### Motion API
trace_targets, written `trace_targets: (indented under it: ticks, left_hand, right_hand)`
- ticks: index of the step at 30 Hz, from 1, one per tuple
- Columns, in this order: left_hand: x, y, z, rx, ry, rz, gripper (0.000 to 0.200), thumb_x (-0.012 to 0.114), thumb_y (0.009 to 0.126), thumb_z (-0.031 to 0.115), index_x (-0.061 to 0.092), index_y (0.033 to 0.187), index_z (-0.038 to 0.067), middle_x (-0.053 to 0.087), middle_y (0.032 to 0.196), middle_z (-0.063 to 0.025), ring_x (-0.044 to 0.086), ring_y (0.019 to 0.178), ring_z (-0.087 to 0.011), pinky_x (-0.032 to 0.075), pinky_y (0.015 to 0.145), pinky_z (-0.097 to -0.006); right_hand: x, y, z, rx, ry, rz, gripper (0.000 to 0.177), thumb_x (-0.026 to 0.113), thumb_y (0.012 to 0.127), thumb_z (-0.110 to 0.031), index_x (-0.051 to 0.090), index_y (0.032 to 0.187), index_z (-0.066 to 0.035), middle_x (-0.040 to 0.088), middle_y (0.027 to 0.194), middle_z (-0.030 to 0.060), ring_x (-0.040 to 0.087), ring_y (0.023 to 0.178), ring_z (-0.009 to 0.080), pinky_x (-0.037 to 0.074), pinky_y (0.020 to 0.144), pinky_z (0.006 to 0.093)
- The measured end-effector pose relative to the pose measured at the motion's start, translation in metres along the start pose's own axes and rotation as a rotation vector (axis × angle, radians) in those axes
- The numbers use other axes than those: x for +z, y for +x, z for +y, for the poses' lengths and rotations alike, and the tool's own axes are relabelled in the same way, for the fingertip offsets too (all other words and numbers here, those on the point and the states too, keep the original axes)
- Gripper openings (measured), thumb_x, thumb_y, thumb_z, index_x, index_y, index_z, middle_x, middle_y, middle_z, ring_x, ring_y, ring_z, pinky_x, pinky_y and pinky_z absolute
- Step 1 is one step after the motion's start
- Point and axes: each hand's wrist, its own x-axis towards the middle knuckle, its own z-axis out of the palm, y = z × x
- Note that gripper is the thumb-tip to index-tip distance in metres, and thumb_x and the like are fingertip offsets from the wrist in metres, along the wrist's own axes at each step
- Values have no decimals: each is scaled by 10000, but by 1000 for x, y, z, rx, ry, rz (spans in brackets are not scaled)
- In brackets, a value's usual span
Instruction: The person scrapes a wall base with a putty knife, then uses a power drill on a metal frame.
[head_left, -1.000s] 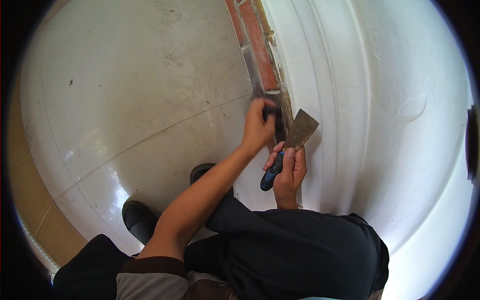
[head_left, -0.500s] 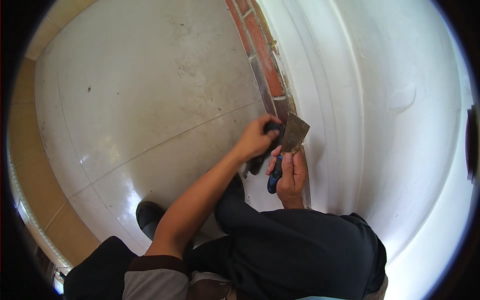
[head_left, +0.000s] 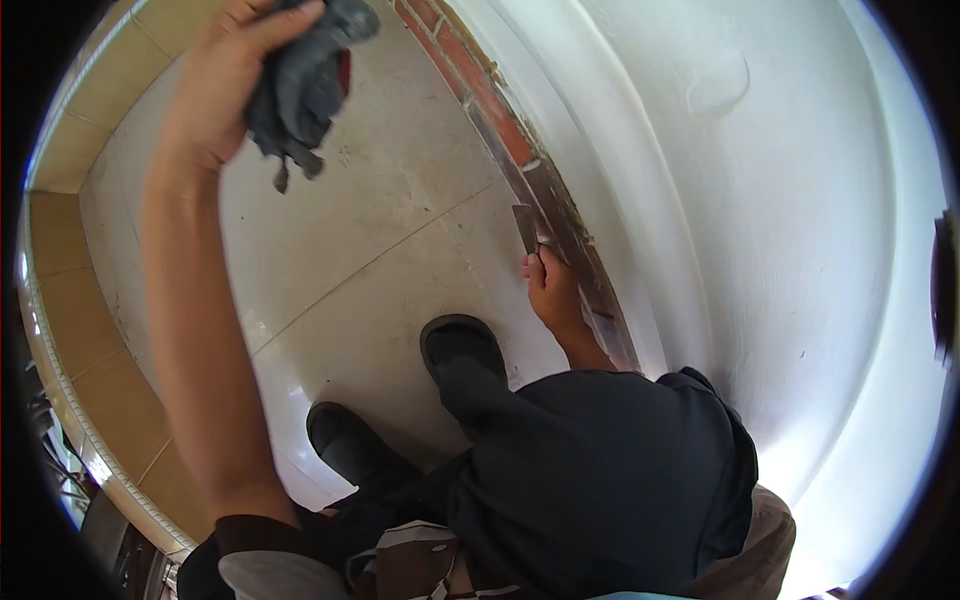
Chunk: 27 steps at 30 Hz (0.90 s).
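Note:
My left hand point(head_left: 215, 85) is raised high at the upper left, shut on a dark grey rag point(head_left: 305, 85) that hangs from my fingers. Low against the wall, my right hand point(head_left: 553, 290) grips a putty knife point(head_left: 526, 228), its metal blade pointing up along the strip of red brick skirting point(head_left: 480, 85). The knife's handle is hidden inside my fist. The blade lies at the foot of the skirting where it meets the floor.
I crouch on a glossy white tiled floor point(head_left: 330, 250) with my dark shoes point(head_left: 460, 345) under me. A white moulded wall point(head_left: 760, 200) rises on the right. Tan tiles point(head_left: 70, 290) border the floor at the left.
My left hand has lifted away from the skirting, carrying the rag up to the upper left. My right hand has turned the knife's blade down against the base of the skirting.

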Motion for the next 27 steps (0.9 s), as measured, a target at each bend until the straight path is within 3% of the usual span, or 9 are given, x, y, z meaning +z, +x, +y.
trace_targets:
  ticks: [3, 5, 9, 12, 14, 21, 23, 25, 27]
  left_hand:
    - [14, -3, 57, 58, 230, 118, 227, 609, 916, 83, 645, 1117, -17, 682, 1010, -125, 674, 868, -206, 556, 795, -311]
    - [14, 6, 84, -42, 366, 132, 277, 598, 915, 30, 612, 1189, -10, 669, 1018, -101, 670, 882, -190, 558, 804, -302]
    - [21, 5, 121, -110, 964, 41, 324, 649, 897, 64, 612, 1217, 23, 673, 1050, -134, 661, 967, -194, 522, 948, -308]
    - [-18, -2, 113, -182, 853, -231, 292, 596, 961, 125, 598, 1248, 77, 653, 933, -73, 679, 784, -153, 555, 747, -266]
    - [-25, -22, 104, -179, 809, -253, 267, 583, 974, 128, 580, 1235, 70, 635, 877, -69, 672, 652, -143, 561, 614, -263]
    - [-29, -100, 67, -475, 564, -288, 236, 580, 905, 11, 603, 1140, 8, 631, 827, -61, 657, 656, -129, 542, 588, -270]
    - [-45, -120, 19, -169, 682, -367, 189, 584, 894, 16, 635, 1075, -3, 641, 794, -84, 624, 585, -152, 530, 564, -310]
    - [-38, -128, 24, -515, 643, -408, 203, 624, 869, 50, 655, 1064, 0, 670, 829, -113, 652, 664, -175, 540, 625, -338]
    - [-39, -135, 12, -486, 706, -416, 229, 646, 859, 87, 672, 1075, 14, 696, 872, -145, 689, 791, -220, 551, 714, -351]
  right_hand:
    - [10, -2, 16, -52, -212, 48, 92, 549, 946, -73, 543, 915, 13, 649, 898, 229, 651, 773, 415, 512, 697, 472]
    - [10, -3, 8, -9, -358, 70, 104, 551, 950, -94, 549, 917, 4, 640, 889, 218, 636, 813, 423, 507, 724, 486]
    - [13, -4, 15, -64, -478, 117, 128, 556, 958, -141, 556, 958, -13, 627, 946, 209, 624, 883, 413, 509, 752, 491]
    - [13, -8, 12, 2, -536, 96, 174, 554, 961, -159, 582, 1061, -19, 639, 1045, 215, 629, 948, 414, 518, 785, 490]
    - [18, -13, 18, -15, -540, 154, 229, 555, 961, -164, 593, 1138, -23, 642, 1096, 220, 631, 980, 414, 525, 806, 486]
    - [2, -16, 25, 19, -421, 71, 321, 548, 971, -172, 591, 1255, -29, 683, 1084, 221, 653, 948, 424, 527, 820, 483]
    - [2, -17, 30, 3, -398, 62, 322, 548, 971, -168, 591, 1259, -30, 683, 1084, 221, 650, 966, 421, 527, 824, 472]
    - [7, -17, 29, -11, -499, 81, 349, 546, 972, -171, 578, 1292, -35, 672, 1110, 230, 637, 992, 433, 523, 832, 472]
    - [11, -22, 23, -23, -515, 128, 409, 556, 966, -178, 538, 1353, -45, 658, 1134, 248, 627, 1007, 451, 514, 840, 492]
